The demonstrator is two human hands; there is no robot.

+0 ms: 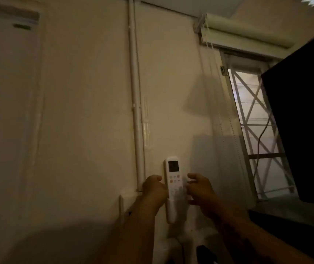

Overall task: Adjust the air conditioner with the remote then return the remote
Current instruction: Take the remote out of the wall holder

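Wall (87, 111), dim, with air conditioner (9, 73) at far left | window (255, 130) at right | white remote (173, 185) upright in wall holder (171, 212) | left hand (153, 187) curled, touching remote's left edge | right hand (200, 189) loosely curled just beside the right edge, holding nothing

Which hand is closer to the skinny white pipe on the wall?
The left hand. It sits right beside the bottom of the white pipe, while the right hand is on the other side of the remote, nearer the window.
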